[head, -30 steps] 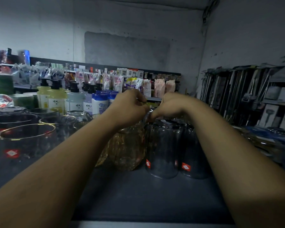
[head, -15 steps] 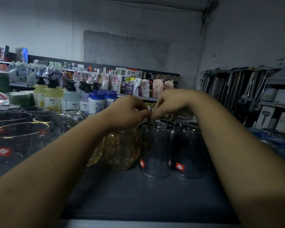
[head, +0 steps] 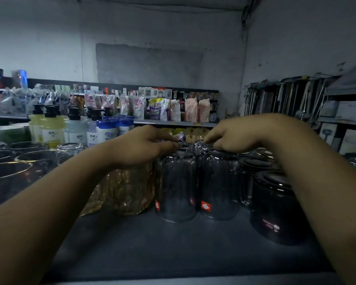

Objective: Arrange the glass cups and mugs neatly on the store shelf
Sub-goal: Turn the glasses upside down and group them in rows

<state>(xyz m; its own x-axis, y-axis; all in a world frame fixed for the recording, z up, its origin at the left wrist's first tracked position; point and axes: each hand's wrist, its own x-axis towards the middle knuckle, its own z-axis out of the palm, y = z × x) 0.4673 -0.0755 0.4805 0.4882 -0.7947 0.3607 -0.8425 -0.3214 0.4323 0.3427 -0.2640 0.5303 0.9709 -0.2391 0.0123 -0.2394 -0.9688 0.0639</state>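
Clear glass cups stand side by side, long axes vertical, in the middle of a dark grey shelf, each with a small red label near its base. The left hand and right hand reach over them, each pinching crinkled plastic wrap at the cups' tops. Textured amber glassware sits just left, a smooth dark cup right.

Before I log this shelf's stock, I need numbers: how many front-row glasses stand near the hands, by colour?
Amber glasses: 2 (the left one is partly behind the arm)
Clear glasses: 2
Dark glass: 1
Total: 5
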